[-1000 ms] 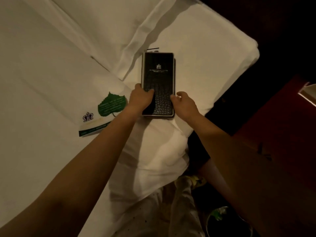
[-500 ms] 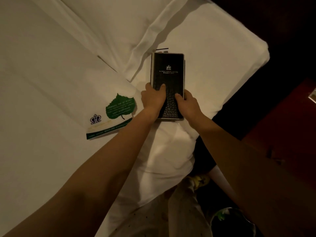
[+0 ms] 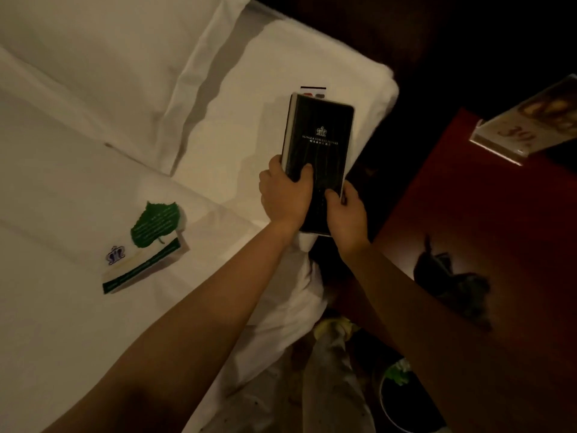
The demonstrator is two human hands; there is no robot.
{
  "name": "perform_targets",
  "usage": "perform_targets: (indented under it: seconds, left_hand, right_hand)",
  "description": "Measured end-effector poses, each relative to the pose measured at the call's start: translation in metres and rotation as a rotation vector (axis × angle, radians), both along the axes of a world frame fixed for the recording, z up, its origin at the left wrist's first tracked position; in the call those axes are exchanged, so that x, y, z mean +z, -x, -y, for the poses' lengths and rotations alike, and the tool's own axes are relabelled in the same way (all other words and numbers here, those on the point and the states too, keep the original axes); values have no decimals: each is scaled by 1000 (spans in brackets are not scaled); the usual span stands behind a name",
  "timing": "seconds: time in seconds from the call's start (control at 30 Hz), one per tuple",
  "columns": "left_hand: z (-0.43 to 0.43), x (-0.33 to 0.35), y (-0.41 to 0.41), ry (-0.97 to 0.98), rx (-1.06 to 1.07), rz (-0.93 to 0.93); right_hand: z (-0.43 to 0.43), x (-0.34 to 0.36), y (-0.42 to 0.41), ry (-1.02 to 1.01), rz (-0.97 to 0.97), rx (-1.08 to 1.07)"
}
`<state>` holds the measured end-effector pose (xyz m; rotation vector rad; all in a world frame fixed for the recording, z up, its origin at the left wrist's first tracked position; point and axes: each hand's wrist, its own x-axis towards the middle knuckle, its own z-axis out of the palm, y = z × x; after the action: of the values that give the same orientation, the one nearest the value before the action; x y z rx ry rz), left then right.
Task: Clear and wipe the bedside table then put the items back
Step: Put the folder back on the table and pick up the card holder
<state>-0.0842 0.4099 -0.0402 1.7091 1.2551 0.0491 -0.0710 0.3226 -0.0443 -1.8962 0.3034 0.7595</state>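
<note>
I had both hands, left (image 3: 285, 195) and right (image 3: 345, 214), clamped on the black hotel folder (image 3: 318, 151) at the bed's (image 3: 78, 198) edge, probably for carrying to the red bench (image 3: 484, 214).

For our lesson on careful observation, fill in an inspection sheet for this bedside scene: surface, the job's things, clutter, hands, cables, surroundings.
Surface: dark red wooden bedside table, lit patchily; a dark shadow-like patch on it, unclear what.
Job's things: black textured leather-look folder with a crown logo, held over the bed's edge; a small card tucked behind its top. Clear plastic sign stand on the table's far corner.
Clutter: green leaf-shaped card on a white and green leaflet, lying on the white bedsheet.
Hands: left hand and right hand both grip the folder's near end.
Cables: nothing seen.
Surroundings: white pillow; round bin on the dark floor.
</note>
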Motion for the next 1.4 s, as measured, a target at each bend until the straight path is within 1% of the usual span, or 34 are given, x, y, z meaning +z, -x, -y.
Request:
perform_targets:
  seconds: [0.2, 0.43, 0.67, 0.77, 0.9, 1.1, 1.2, 1.4]
  left_hand:
    - [83, 6, -31, 32, -151, 5]
    - [188, 10, -60, -1, -346, -7]
    - [290, 6, -74, 7, -530, -25]
    - [332, 1, -76, 28, -605, -44]
    - [388, -6, -77, 90, -643, -95]
    - [457, -15, -68, 65, -727, -135]
    - [480, -19, -61, 50, -766, -145]
    - [497, -21, -53, -12, -803, -155]
  right_hand:
    - [80, 5, -18, 62, 29, -178]
    - [180, 11, -30, 45, 53, -405]
    - [272, 11, -35, 139, 52, -604]
    - [312, 9, -35, 148, 59, -654]
    - [367, 2, -36, 190, 60, -711]
    - [429, -6, -23, 266, 45, -743]
    - [451, -8, -17, 280, -2, -755]
    - [464, -12, -10, 333, 19, -758]
